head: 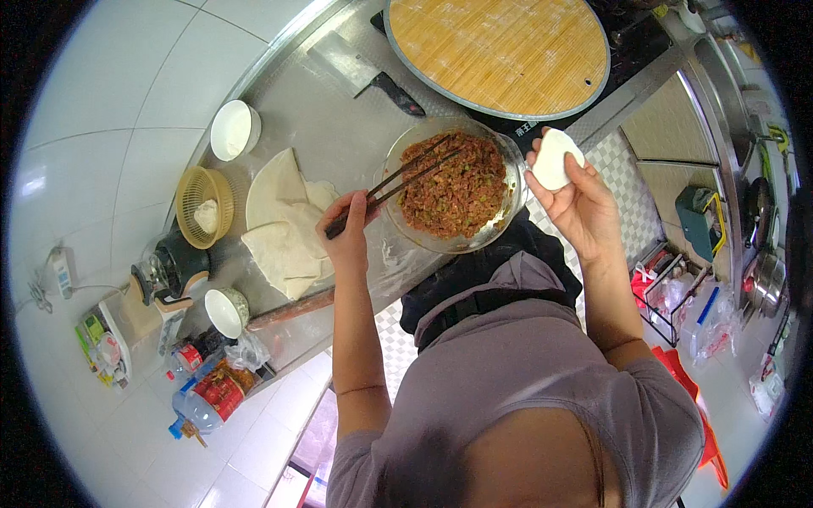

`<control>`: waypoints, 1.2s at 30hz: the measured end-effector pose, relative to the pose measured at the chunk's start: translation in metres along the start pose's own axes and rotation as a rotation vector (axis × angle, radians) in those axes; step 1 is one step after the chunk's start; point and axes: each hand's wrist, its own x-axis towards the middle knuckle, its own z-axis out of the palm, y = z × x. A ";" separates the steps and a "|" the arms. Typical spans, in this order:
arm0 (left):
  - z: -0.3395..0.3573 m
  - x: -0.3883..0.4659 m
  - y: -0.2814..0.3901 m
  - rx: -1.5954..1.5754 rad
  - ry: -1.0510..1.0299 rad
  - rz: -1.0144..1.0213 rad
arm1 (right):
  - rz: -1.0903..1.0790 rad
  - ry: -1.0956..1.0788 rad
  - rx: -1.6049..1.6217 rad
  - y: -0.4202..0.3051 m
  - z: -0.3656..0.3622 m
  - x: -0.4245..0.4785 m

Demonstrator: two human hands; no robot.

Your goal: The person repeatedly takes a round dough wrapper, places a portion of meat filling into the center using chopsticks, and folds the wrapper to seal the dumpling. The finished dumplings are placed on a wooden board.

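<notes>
My left hand (348, 225) grips a pair of dark chopsticks (413, 166), whose tips rest in a reddish-brown minced filling with green bits (454, 193). The filling lies in a clear glass bowl (389, 219) at the counter's front edge. Right of the bowl, my right hand (581, 203) holds up a small, flat, white dough wrapper (556, 160) between thumb and fingers. Nothing lies on the wrapper. Just left of my left hand is a folded cloth (279, 222), pale and dusted-looking, with what seem to be white dough pieces (321, 193) at its edge.
A cleaver (371, 73) lies behind the bowl, near a round flour-dusted bamboo tray (498, 54). To the left stand a white bowl of flour (235, 130), a yellow basket (206, 206) with dough, a patterned bowl (227, 312), a rolling pin (292, 310) and a large plastic bottle (213, 397).
</notes>
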 end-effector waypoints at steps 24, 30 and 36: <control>0.049 0.005 -0.016 -0.257 0.046 -0.193 | -0.187 0.407 -0.247 0.004 -0.048 0.026; 0.030 -0.015 -0.003 -0.227 0.044 -0.002 | -0.107 0.373 -0.066 0.025 -0.062 0.050; 0.014 -0.053 0.012 0.290 -0.070 0.619 | 0.127 0.252 0.143 0.058 -0.034 0.066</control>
